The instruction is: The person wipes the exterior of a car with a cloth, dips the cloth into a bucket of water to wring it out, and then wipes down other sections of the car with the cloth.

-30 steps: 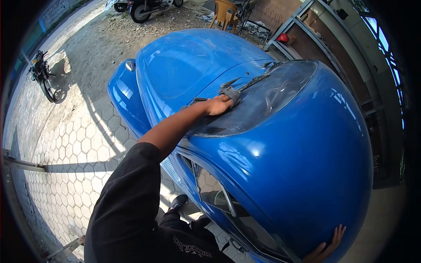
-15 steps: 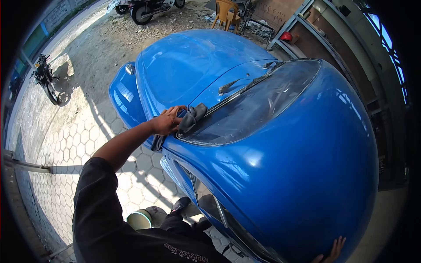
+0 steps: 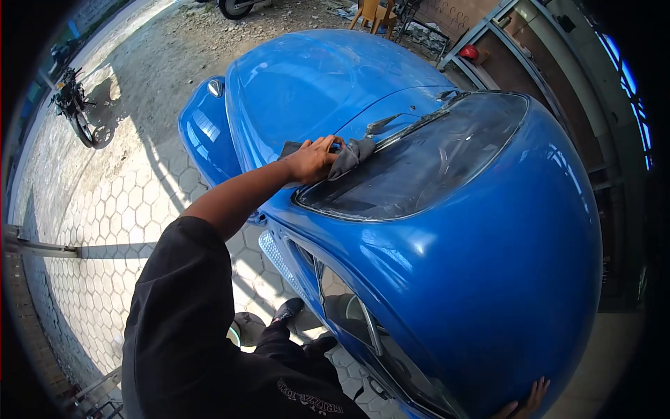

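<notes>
My left hand (image 3: 315,159) grips a grey cloth (image 3: 351,159) and presses it at the lower edge of the windshield (image 3: 433,157), near a wiper (image 3: 384,124). Part of the cloth also shows behind the hand, over the hood side. The windshield glass looks smeared and dusty. Down at the bottom right, my right hand (image 3: 532,399) rests on the roof (image 3: 481,279) of the blue car, its fingers stretched out and the palm mostly hidden.
The rounded hood (image 3: 300,91) spreads ahead. Below me are the car's side window (image 3: 349,307), hexagonal paving (image 3: 125,216) and a partly hidden bucket (image 3: 234,335). A motorcycle (image 3: 73,105) stands at left. Shelving with a red helmet (image 3: 469,52) and a chair (image 3: 373,14) are behind.
My left hand has moved right and forward with the cloth, along the windshield's lower edge toward the wiper. My right hand stays on the roof. The view has shifted slightly.
</notes>
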The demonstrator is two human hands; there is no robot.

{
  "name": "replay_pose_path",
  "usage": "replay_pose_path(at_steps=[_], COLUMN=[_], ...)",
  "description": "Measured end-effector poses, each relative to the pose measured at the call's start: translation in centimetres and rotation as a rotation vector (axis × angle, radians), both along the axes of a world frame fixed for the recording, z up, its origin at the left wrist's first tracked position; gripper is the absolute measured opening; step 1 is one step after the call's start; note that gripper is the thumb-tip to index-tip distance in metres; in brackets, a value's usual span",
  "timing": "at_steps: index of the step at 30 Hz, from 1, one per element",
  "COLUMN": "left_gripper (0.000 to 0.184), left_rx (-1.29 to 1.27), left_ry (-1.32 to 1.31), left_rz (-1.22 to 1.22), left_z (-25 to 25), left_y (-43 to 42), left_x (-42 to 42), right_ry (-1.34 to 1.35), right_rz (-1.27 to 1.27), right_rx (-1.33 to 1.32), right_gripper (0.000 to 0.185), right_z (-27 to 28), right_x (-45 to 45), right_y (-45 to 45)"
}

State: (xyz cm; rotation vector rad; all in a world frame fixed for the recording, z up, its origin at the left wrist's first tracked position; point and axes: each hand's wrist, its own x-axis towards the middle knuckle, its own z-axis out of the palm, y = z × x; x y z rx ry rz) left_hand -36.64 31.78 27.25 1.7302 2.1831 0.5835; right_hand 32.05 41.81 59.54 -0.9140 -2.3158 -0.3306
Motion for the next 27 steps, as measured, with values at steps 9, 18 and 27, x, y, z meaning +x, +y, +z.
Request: replay_pose_path(at_steps=[9,18,27], left_gripper=[0.019,0.011,0.018], left_rx=[0.062,0.248,0.247], left_ry=[-0.231,-0.118,-0.523], left_rz=[-0.048,0.056,0.126], left_z=[1.3,-3.0,0.6], left_y=[-13.0,-10.7,-15.9], left_x=[0.4,0.4,5.4], right_ry=[0.016,-0.064,0.007], right_rz=[0.0,-0.098,0.03], right_rx=[0.001,-0.016,0.052], right_gripper=[0.067,0.063,0.07], right_z=[-0.1,-2.0,0.3], right_x=[-0.4,6.0,1.0], right_y=[-0.4,2.9,0.2])
